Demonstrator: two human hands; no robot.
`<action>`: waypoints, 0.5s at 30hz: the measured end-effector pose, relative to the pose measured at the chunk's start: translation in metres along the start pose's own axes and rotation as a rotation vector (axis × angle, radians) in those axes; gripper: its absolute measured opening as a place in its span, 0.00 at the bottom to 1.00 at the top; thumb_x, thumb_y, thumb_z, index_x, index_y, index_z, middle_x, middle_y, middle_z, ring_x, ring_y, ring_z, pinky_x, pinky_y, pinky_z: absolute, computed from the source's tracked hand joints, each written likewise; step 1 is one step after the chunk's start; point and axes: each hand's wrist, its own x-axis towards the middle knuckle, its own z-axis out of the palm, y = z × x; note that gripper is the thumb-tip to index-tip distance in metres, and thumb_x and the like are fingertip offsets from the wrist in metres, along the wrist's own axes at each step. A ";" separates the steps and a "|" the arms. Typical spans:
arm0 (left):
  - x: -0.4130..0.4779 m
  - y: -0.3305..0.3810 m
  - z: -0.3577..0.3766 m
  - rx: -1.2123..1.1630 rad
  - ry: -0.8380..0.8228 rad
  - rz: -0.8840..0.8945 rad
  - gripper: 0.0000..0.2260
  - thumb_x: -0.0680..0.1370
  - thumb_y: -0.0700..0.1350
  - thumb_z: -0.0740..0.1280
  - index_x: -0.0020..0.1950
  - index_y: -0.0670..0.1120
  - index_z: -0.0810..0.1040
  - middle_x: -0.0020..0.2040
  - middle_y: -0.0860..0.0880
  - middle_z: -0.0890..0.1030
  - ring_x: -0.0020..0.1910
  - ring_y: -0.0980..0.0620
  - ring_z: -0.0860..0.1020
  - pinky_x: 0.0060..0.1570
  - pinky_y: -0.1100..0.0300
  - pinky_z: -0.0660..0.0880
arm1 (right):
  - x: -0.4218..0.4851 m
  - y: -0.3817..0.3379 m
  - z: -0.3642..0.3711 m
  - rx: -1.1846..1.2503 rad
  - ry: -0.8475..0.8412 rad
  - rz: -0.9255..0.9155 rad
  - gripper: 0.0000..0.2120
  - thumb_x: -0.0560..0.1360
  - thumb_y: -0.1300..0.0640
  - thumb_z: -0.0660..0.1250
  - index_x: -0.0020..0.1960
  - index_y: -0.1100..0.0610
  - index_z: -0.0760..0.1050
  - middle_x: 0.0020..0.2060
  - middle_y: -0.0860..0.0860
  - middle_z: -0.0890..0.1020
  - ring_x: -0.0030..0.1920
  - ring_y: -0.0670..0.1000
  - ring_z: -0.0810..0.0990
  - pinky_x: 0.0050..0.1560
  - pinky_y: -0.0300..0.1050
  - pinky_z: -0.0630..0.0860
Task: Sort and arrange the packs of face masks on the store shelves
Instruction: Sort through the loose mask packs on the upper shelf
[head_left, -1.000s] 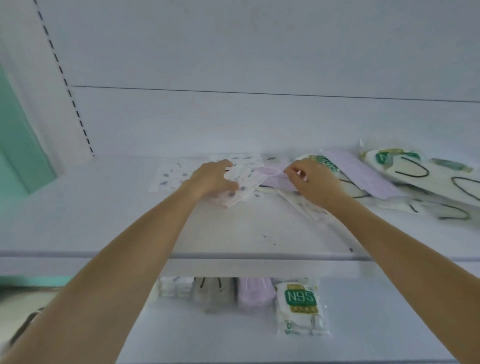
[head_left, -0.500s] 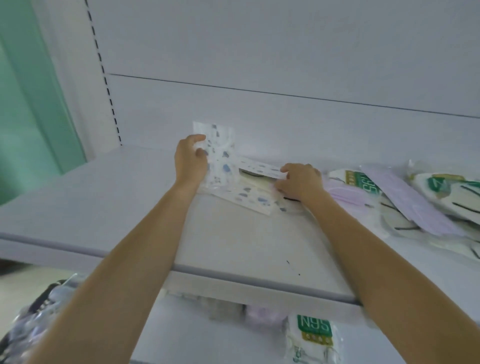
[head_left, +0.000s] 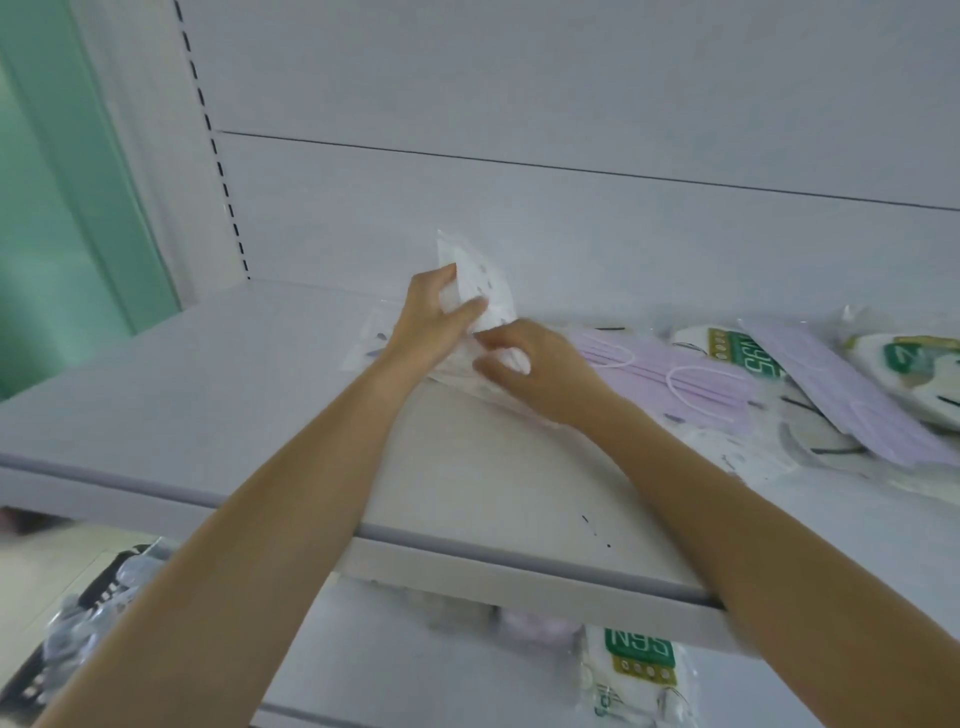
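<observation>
Head view, upper shelf (head_left: 208, 415) of a white store unit. L hand (head_left: 431, 322), at approx. 12 o'clock of frame centre, has its grip closed on a spotted pack (head_left: 485, 291) of face masks: thumb in front, fingers behind, pack stood near upright close to the back panel (head_left: 519, 218). R hand (head_left: 540, 374), just at 4 o'clock of the L hand, has its grip narrow, thumb & fingers curled on the same pack's lower edge. Under both wrists lie more flat packs (head_left: 363, 343) w/ a similar print, at 9 o'clock of the hands; their number can't be told. At 3 o'clock of the R hand a loose heap covers the shelf: lilac pack (head_left: 675, 374), N95 pack (head_left: 737, 353), a 2nd lilac pack (head_left: 857, 400) tilted over it, and a white-green pack (head_left: 914, 369) at the frame edge. Lower shelf, 5 o'clock: another N95 pack (head_left: 639, 670), label inverted. Slotted upright (head_left: 218, 156) at 10 o'clock.
</observation>
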 end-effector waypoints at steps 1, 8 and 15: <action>0.002 -0.002 -0.001 0.045 0.012 0.023 0.16 0.71 0.44 0.64 0.56 0.39 0.75 0.54 0.45 0.77 0.52 0.53 0.75 0.56 0.53 0.72 | -0.001 0.000 0.003 -0.021 -0.100 -0.030 0.20 0.78 0.51 0.63 0.68 0.55 0.70 0.63 0.53 0.74 0.64 0.51 0.70 0.54 0.32 0.59; 0.006 -0.009 -0.019 -0.021 0.389 -0.091 0.27 0.77 0.30 0.55 0.75 0.47 0.61 0.71 0.47 0.64 0.69 0.51 0.65 0.56 0.76 0.59 | 0.002 0.029 -0.002 -0.144 -0.277 0.064 0.25 0.71 0.40 0.67 0.65 0.49 0.74 0.62 0.50 0.74 0.66 0.53 0.67 0.69 0.48 0.61; 0.006 -0.013 -0.025 -0.063 0.555 -0.121 0.22 0.78 0.31 0.52 0.71 0.43 0.65 0.69 0.49 0.63 0.55 0.53 0.72 0.58 0.54 0.74 | 0.008 0.032 0.000 -0.159 0.028 0.233 0.10 0.76 0.52 0.63 0.48 0.55 0.80 0.46 0.53 0.80 0.48 0.53 0.77 0.44 0.43 0.73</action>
